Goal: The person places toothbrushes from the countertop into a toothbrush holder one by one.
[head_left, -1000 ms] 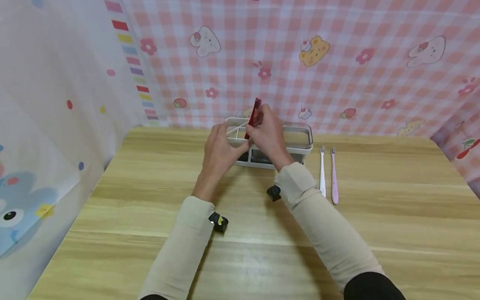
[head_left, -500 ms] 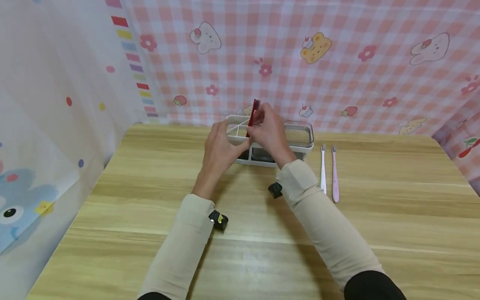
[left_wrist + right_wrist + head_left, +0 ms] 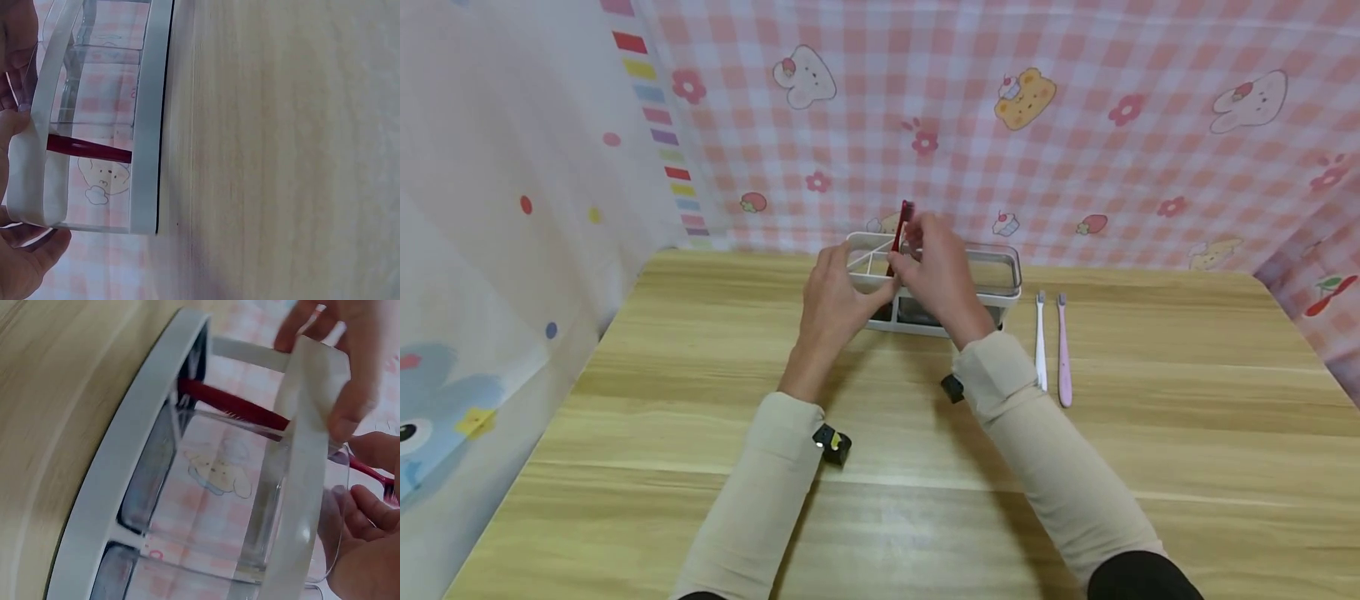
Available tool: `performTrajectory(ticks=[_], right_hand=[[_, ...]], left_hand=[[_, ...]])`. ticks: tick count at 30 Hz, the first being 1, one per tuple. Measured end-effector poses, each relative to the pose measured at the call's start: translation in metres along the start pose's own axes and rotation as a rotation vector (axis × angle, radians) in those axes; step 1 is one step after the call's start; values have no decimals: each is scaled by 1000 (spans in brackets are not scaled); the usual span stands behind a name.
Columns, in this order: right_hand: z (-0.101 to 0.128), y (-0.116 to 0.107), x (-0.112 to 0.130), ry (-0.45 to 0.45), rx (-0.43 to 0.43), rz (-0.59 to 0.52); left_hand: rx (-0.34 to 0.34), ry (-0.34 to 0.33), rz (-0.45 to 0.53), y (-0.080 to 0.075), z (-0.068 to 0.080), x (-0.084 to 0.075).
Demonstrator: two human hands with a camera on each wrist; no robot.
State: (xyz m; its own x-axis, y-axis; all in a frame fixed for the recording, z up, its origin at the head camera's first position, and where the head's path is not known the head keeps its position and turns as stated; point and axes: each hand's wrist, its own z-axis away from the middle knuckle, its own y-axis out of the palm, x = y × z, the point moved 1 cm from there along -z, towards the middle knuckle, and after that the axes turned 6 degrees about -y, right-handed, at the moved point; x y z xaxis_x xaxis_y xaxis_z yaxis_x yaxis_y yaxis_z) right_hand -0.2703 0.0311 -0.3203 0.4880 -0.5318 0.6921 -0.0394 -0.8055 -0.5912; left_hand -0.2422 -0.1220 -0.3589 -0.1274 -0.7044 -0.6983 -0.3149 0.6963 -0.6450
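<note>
A red toothbrush [image 3: 900, 229] stands leaning in a front compartment of a white holder [image 3: 895, 310] with clear sides, bristles up. Through the holder's side, its red handle [image 3: 90, 149] reaches down to the base. My left hand [image 3: 835, 296] grips the holder's left end, thumb across the front rim and fingers behind. My right hand [image 3: 938, 267] is at the upper part of the brush, its fingertips slightly blurred. In the right wrist view, the right thumb and fingers [image 3: 369, 506] are spread apart around the red neck, beside a clear cup.
A white toothbrush [image 3: 1041, 342] and a pink toothbrush [image 3: 1064, 354] lie side by side on the wooden table [image 3: 1187, 400], right of the holder. A clear lidless cup [image 3: 996, 271] sits in the holder's right side. Checked cloth [image 3: 1075, 158] hangs close behind.
The red toothbrush has tipped a little left and sunk slightly, and my right fingers have loosened around it. My left hand keeps its hold on the holder.
</note>
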Motion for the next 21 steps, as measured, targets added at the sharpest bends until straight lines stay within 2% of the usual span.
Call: performTrajectory(ticks=[4,9,14,21], right_hand=[[7,0,-1,-76,14,223],[14,-2,-4,-91,35,399],[20,-6,-5,-54,88,524],[28,-15,-7,24,111,588]], left_hand=[[3,-7,4,0,0,-1],[16,-12,-3,0,-1,-1],[14,-14,-11,-1,0,-2],[27,-33,-1,-1,1,-2]])
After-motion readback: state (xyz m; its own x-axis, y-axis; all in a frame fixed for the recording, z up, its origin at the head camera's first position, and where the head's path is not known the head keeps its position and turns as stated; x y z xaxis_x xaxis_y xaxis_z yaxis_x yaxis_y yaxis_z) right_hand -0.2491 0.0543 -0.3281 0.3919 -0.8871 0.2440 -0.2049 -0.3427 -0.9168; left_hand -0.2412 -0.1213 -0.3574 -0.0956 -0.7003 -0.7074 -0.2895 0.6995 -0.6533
